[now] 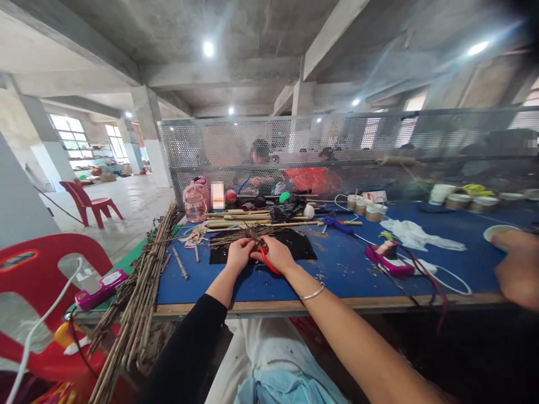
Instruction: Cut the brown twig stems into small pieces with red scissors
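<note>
My right hand [275, 255] is closed round the red handles of a pair of scissors [270, 262], whose dark blades point up and away to the left. Beside it, my left hand [241, 253] has its fingers pinched together close to the blades; what sits between those fingers is too small to make out. Just beyond both hands, a pile of thin brown twigs [227, 238] lies on a black cloth [301, 244]. The cloth rests on the blue tabletop [261, 289].
A bundle of long sticks [141, 294] hangs over the table's left end. Bamboo poles [240, 216], a blue glue gun [337, 224] and a purple power strip [389, 264] lie on the table. A perforated metal screen [353, 151] stands behind. Another person's hand [520, 269] is at right.
</note>
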Demonstrator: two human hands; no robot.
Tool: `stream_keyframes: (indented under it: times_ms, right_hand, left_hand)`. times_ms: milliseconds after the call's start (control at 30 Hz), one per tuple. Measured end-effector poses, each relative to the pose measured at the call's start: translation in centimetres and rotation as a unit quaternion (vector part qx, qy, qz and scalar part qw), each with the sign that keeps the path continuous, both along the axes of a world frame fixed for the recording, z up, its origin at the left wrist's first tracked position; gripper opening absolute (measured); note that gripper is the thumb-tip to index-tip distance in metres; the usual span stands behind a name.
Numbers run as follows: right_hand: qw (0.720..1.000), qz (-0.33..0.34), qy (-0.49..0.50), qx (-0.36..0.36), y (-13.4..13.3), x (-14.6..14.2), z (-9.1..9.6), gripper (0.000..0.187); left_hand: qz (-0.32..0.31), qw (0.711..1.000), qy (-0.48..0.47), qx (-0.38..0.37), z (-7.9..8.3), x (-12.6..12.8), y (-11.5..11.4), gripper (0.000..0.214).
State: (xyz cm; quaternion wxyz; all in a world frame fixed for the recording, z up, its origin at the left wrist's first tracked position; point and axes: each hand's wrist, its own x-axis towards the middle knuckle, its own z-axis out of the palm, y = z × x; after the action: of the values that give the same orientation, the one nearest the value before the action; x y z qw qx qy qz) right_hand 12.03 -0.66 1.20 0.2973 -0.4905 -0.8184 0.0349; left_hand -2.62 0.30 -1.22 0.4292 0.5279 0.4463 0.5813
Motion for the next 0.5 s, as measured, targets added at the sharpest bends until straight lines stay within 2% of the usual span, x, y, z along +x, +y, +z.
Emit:
stream_keyframes:
  times_ms: [167, 300, 500]
  right_hand:
    - [0.999, 0.012, 0.006, 0.034, 0.33, 0.04, -0.3, 0.056]
    - [1.0, 0.015, 0.017, 0.007, 0.07, 0.13, -0.12, 0.049]
    - [0.999, -0.019, -0.002, -0.026, -0.31, 0.23, 0.22, 0.05]
  left_hand:
    - [-0.018, 0.999, 0.025, 0.021, 0.03, 0.02, -0.13, 0.029]
    - [-0.028, 1.0, -0.012, -0.002, 0.44, 0.26, -0.51, 0.033]
    - [-0.021, 0.999, -0.024, -0.01, 0.6, 0.23, -0.57, 0.031]
